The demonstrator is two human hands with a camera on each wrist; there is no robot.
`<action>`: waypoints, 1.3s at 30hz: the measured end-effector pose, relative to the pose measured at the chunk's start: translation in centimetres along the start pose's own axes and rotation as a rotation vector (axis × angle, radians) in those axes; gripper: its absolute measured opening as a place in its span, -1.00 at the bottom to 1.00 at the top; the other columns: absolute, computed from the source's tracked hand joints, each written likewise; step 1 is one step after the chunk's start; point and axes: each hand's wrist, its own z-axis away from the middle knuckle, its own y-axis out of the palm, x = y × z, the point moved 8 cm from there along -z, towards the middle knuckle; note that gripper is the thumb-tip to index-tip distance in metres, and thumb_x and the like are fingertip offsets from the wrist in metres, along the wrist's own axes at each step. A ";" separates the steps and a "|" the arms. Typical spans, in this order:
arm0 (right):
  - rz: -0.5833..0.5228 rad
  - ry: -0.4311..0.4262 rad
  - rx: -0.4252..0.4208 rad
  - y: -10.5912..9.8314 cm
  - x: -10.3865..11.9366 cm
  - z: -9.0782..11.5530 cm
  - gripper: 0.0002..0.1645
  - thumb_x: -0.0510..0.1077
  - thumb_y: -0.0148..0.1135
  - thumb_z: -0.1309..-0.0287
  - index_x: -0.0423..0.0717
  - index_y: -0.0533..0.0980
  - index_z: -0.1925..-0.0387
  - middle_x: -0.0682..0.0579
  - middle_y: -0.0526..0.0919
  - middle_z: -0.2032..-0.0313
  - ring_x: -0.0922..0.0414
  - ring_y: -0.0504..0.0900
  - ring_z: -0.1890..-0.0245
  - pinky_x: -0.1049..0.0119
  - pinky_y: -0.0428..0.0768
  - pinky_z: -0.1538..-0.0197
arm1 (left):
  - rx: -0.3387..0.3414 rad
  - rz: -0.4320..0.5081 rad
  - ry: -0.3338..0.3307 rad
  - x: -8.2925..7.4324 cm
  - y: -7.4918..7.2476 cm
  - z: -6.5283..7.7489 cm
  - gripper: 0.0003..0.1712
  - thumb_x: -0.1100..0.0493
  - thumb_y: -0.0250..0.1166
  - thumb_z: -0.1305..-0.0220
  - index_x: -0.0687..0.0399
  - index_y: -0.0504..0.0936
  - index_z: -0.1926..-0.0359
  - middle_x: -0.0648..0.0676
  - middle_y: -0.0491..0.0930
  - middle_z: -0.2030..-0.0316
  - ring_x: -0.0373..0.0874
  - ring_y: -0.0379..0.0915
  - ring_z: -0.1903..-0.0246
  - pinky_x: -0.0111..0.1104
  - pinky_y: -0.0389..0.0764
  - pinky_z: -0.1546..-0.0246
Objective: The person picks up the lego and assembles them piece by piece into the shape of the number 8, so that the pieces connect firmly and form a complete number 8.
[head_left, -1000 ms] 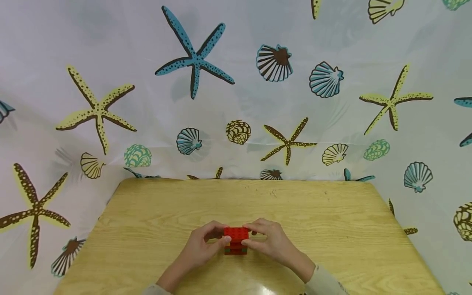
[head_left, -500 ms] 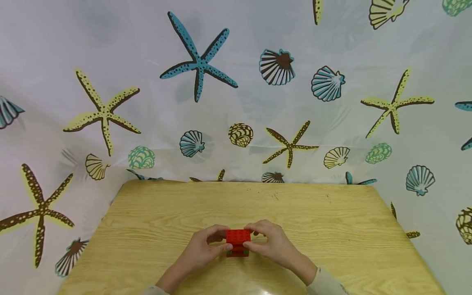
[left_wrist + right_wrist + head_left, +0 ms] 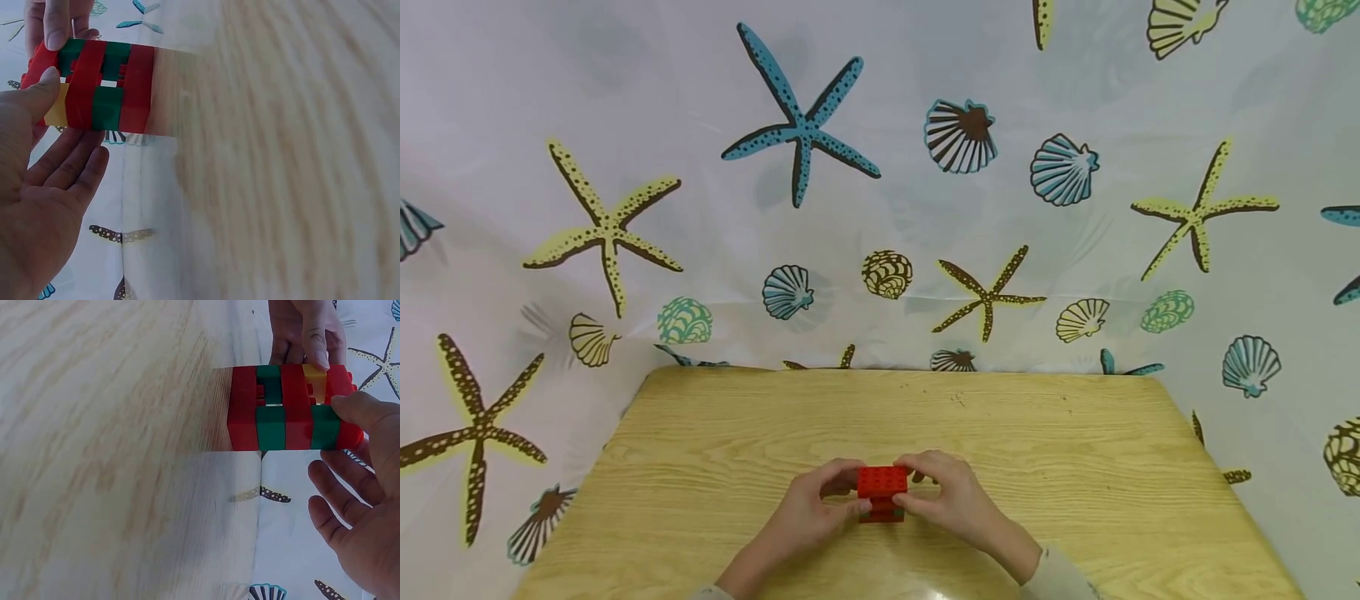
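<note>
A stack of toy building bricks (image 3: pixel 882 492) stands upright on the wooden table, near the front. Red layers alternate with layers of small blocks, and studs show on the topmost red brick (image 3: pixel 882 478). My left hand (image 3: pixel 808 508) grips the upper left end, its thumb on the front beside a yellow block (image 3: pixel 56 112) and a finger behind. At the upper right end my right hand (image 3: pixel 955 500) pinches likewise, its thumb by a green block (image 3: pixel 325 427) under the top brick. The lower fingers of both hands stand away from the stack. Green blocks (image 3: pixel 108 107) fill the lower layer.
The wooden table (image 3: pixel 737 417) spreads around the stack. A white cloth (image 3: pixel 880 208) printed with starfish and shells hangs behind the table and along both sides.
My left thumb has slid down from the top brick's front edge and now covers the yellow block in the head view. The head view has shifted slightly; the stack stays in place.
</note>
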 end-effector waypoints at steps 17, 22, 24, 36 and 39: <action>-0.147 0.322 0.020 0.6 -3.7 -1.2 -0.47 0.03 0.25 -0.53 -0.12 0.45 -0.36 -0.10 0.74 -0.05 0.18 0.75 0.22 0.38 0.68 0.15 | -0.067 0.023 -0.156 0.9 0.5 -3.2 -0.33 -0.12 0.38 -0.44 0.06 0.54 -0.43 0.02 0.77 0.12 -0.17 0.73 0.14 -0.25 0.75 -0.01; -0.131 0.334 0.037 0.7 -4.6 -1.5 -0.32 0.00 0.28 -0.49 -0.20 0.37 -0.48 -0.18 0.64 -0.20 0.14 0.73 0.23 0.39 0.68 0.22 | -0.082 -0.004 -0.166 0.9 0.8 -4.5 -0.32 -0.09 0.35 -0.48 0.14 0.50 -0.46 0.04 0.80 0.15 -0.11 0.75 0.12 -0.13 0.76 -0.04; -0.114 0.326 0.049 0.7 -4.7 -1.5 -0.27 -0.03 0.31 -0.47 -0.21 0.33 -0.52 -0.20 0.59 -0.28 0.12 0.72 0.21 0.40 0.67 0.21 | -0.098 -0.016 -0.168 0.8 0.8 -4.8 -0.34 -0.05 0.35 -0.49 0.14 0.50 -0.46 0.05 0.80 0.16 -0.08 0.75 0.11 -0.11 0.76 -0.03; -0.096 0.335 0.085 1.2 -6.5 -1.9 -0.20 -0.06 0.21 -0.55 -0.27 0.17 -0.61 -0.24 0.38 -0.50 0.08 0.70 0.09 0.35 0.69 0.11 | -0.084 -0.213 -0.087 0.7 2.1 -5.8 -0.24 0.06 0.33 -0.51 0.37 0.31 -0.53 0.31 0.65 -0.24 0.14 0.66 -0.20 -0.06 0.70 -0.17; -0.011 0.332 0.109 1.2 -6.7 -2.4 -0.20 -0.04 0.19 -0.56 -0.32 0.17 -0.59 -0.27 0.38 -0.50 -0.10 0.66 -0.18 0.08 0.69 -0.20 | -0.046 -0.342 -0.073 0.6 2.4 -5.8 -0.21 0.01 0.29 -0.54 0.38 0.27 -0.55 0.36 0.50 -0.39 0.28 0.46 -0.39 0.11 0.51 -0.37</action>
